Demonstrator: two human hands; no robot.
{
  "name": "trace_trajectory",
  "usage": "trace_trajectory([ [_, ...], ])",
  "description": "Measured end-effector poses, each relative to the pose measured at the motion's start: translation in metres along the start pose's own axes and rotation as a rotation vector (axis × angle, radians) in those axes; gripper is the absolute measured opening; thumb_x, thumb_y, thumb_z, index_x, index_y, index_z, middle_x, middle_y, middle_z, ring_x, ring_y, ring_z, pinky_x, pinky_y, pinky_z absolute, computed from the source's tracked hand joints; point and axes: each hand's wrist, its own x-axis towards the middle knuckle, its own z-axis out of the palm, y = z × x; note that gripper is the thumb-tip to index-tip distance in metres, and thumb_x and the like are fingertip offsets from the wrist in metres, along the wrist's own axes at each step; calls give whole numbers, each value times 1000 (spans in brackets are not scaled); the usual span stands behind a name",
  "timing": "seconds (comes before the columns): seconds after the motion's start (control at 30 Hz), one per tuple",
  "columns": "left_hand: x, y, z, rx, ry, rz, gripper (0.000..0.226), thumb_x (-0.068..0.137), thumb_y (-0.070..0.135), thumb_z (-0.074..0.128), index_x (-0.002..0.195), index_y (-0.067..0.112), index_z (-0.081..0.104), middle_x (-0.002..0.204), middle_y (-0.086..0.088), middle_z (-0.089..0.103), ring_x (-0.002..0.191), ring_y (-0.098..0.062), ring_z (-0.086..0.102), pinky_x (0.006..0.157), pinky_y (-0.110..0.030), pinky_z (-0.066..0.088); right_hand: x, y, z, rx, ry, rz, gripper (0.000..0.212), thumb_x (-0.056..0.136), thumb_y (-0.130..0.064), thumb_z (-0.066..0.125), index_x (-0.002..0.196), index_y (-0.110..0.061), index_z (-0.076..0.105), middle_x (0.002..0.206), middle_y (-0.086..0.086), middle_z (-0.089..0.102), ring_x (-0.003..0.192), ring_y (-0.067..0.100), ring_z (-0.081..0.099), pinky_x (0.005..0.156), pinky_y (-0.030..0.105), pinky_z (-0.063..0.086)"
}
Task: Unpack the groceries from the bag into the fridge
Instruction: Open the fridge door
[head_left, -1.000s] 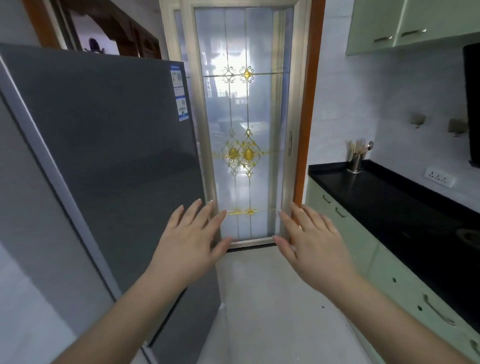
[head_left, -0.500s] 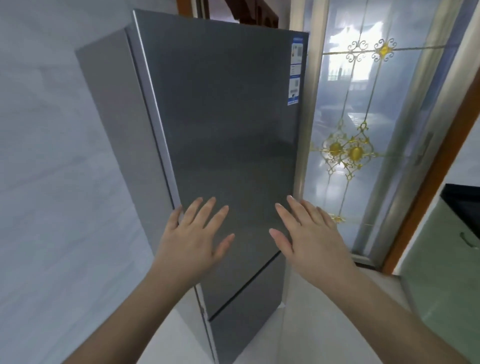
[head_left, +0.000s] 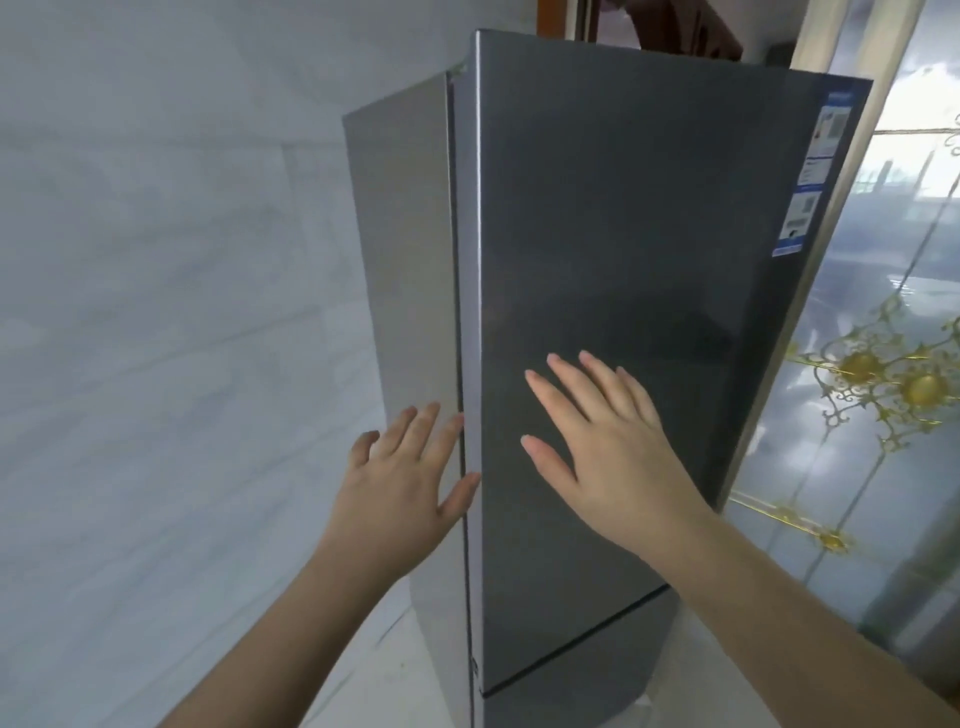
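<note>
A tall grey fridge stands in front of me with both doors closed; a seam low down splits the upper door from the lower one. My left hand is raised with its fingers spread, level with the left edge of the upper door. My right hand is held up flat, fingers straight, in front of the upper door's face. Whether either hand touches the fridge I cannot tell. Neither hand holds anything. No grocery bag is in view.
A pale marbled wall runs along the left, close to the fridge's side. To the right stands a frosted glass door with gold ornament. Blue and white stickers sit on the fridge door's upper right corner.
The view has swung left, away from the counter and glass door, so the fridge now fills the centre. Both hands stay raised and open, now level with the fridge's upper door.
</note>
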Motion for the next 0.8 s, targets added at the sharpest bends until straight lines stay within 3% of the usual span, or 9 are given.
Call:
trace_trajectory([
  [0.2, 9, 1, -2, 7, 59, -137, 68, 93, 61, 24, 141, 20, 50, 142, -8, 55, 130, -30, 53, 101, -53, 43, 50, -4, -2, 43, 172, -274, 55, 97, -43, 35, 146, -20, 38, 154, 6, 34, 144, 26, 25, 117, 43, 17],
  [0.4, 20, 25, -7, -30, -22, -312, 83, 86, 67, 5, 151, 23, 31, 155, 1, 38, 143, -20, 34, 112, -46, 31, 97, 12, -7, -234, 208, -587, 61, 93, -32, 56, 147, -13, 36, 155, 13, 31, 146, 29, 19, 118, 41, 2],
  [0.47, 27, 33, -3, -66, -62, -378, 79, 90, 70, 13, 151, 22, 29, 155, 4, 36, 144, -17, 31, 112, -45, 29, 111, 16, -9, -378, 181, -659, 64, 91, -33, 59, 146, -9, 36, 154, 16, 31, 147, 31, 14, 118, 42, -5],
  [0.53, 35, 41, 3, -121, -93, -413, 74, 94, 68, 26, 151, 21, 28, 154, 4, 36, 142, -17, 32, 111, -42, 30, 122, 16, -12, -462, 188, -712, 55, 89, -27, 60, 138, -6, 46, 146, 19, 42, 144, 34, 20, 117, 43, -7],
  [0.6, 42, 49, 10, -202, -102, -446, 71, 95, 65, 34, 149, 20, 31, 152, 2, 40, 139, -19, 37, 109, -39, 31, 131, 13, -15, -504, 204, -770, 35, 82, -22, 67, 113, -6, 66, 125, 19, 58, 131, 36, 40, 120, 43, 2],
  [0.67, 49, 56, 15, -371, -90, -520, 67, 94, 62, 41, 144, 18, 38, 145, -1, 48, 131, -22, 46, 105, -37, 37, 138, 10, -20, -522, 244, -841, 20, 72, -23, 74, 87, -9, 73, 102, 13, 66, 111, 33, 55, 119, 44, 17],
  [0.8, 64, 65, 22, -522, -65, -631, 46, 92, 58, 52, 108, 15, 47, 111, -5, 63, 103, -27, 61, 79, -37, 49, 146, 6, -22, -540, 214, -946, 21, 79, -26, 66, 93, -12, 71, 101, 5, 63, 103, 28, 54, 110, 40, 30],
])
